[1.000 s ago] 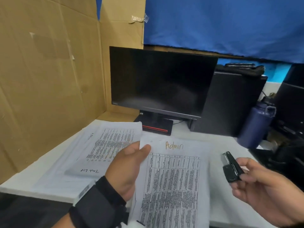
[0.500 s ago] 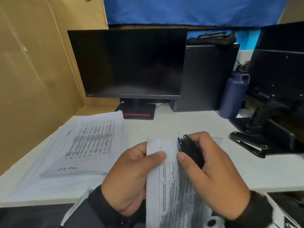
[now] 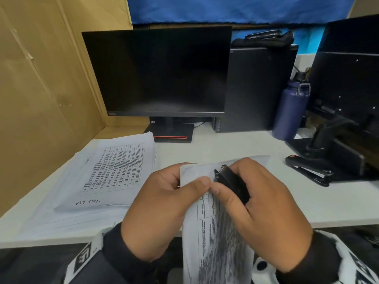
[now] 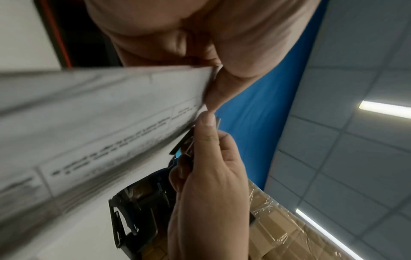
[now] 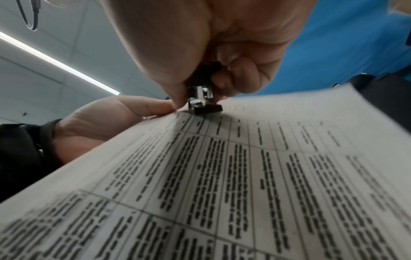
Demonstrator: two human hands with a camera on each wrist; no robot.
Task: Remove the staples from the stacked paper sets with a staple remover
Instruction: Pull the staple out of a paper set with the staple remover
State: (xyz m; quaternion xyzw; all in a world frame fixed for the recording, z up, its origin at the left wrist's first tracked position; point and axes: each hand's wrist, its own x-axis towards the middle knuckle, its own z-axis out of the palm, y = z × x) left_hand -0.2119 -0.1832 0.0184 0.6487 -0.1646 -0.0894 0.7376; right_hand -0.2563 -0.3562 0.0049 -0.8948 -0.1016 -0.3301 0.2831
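A printed paper set [image 3: 217, 232] is lifted off the desk in front of me. My left hand [image 3: 164, 201] pinches its top left corner between thumb and fingers. My right hand [image 3: 258, 206] grips a black staple remover [image 3: 231, 181], and the tool's metal tip [image 5: 201, 100] touches the top edge of the sheet [image 5: 244, 176] beside my left thumb. The staple itself is not visible. A thick stack of paper sets [image 3: 114, 173] lies on the white desk [image 3: 235, 148] to the left. In the left wrist view the paper [image 4: 100, 114] runs across, with the remover [image 4: 184, 146] in my right hand.
A dark monitor [image 3: 160, 72] and a black computer case [image 3: 258, 87] stand at the back. A blue bottle [image 3: 291, 107] stands at the right, beside a black stapler [image 3: 307, 169] and dark equipment [image 3: 344, 99]. Cardboard walls [image 3: 41, 78] close the left side.
The paper set rose off the desk into my left hand. My right hand brought the staple remover from the right over to the sheet's top corner, and the tip now touches it.
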